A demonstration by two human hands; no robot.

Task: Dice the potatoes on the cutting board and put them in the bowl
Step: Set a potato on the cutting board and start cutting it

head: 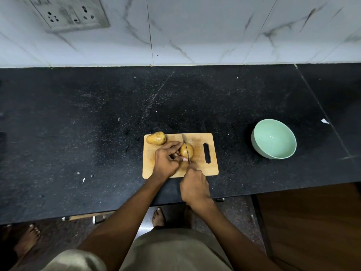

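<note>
Two yellow-brown potatoes lie on one pale wooden rectangular cutting board with a slotted handle hole at its right end. The nearer round potato sits about mid-board, and the thin steel blade of one knife lies across its top, running away from the person. The left hand curls its fingers against the left side of this potato, thumb and fingertips pinching it steady. The right hand is clenched round the knife's handle at the board's near edge; the handle itself is hidden inside the fist. The second, whole oval potato rests at the board's far left corner, hanging slightly over the edge, apart from both hands.

The board lies on a black speckled stone counter, close to its front edge. One mint-green round bowl, with nothing visible in it, stands on the counter well to the right of the board. Behind runs a white marble-patterned tiled wall bearing one grey socket panel at upper left. Two bare feet show on the floor below the counter.
</note>
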